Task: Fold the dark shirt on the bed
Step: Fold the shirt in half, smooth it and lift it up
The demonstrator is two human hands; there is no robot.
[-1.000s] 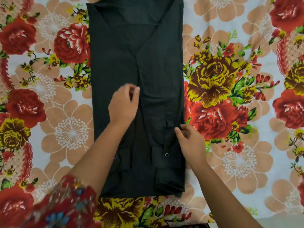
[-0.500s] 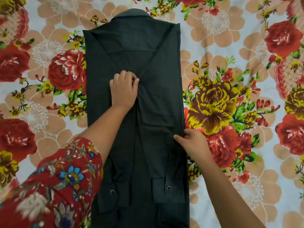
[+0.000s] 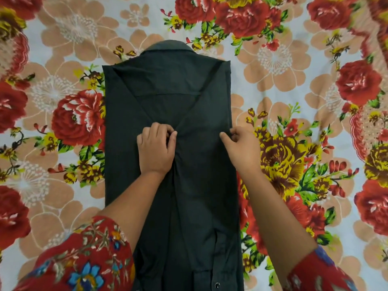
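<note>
The dark shirt (image 3: 168, 85) lies face down along the middle of the bed, collar at the far end. Both sides and both sleeves are folded inward, making a long narrow strip. My left hand (image 3: 156, 150) rests at the shirt's centre, fingers curled and pinching the inner edge of the folded right panel. My right hand (image 3: 241, 148) sits at the shirt's right edge, thumb and fingers pinching the outer fold there. The cuffs with their snaps show near the bottom of the view, partly cut off.
A floral bedsheet (image 3: 294, 101) with red, yellow and peach flowers covers the bed on all sides of the shirt. My red patterned sleeves (image 3: 84, 259) fill the lower corners.
Both hands have slid up the shirt toward the collar, the right hand following the right edge. The view has shifted so that the collar now shows.
</note>
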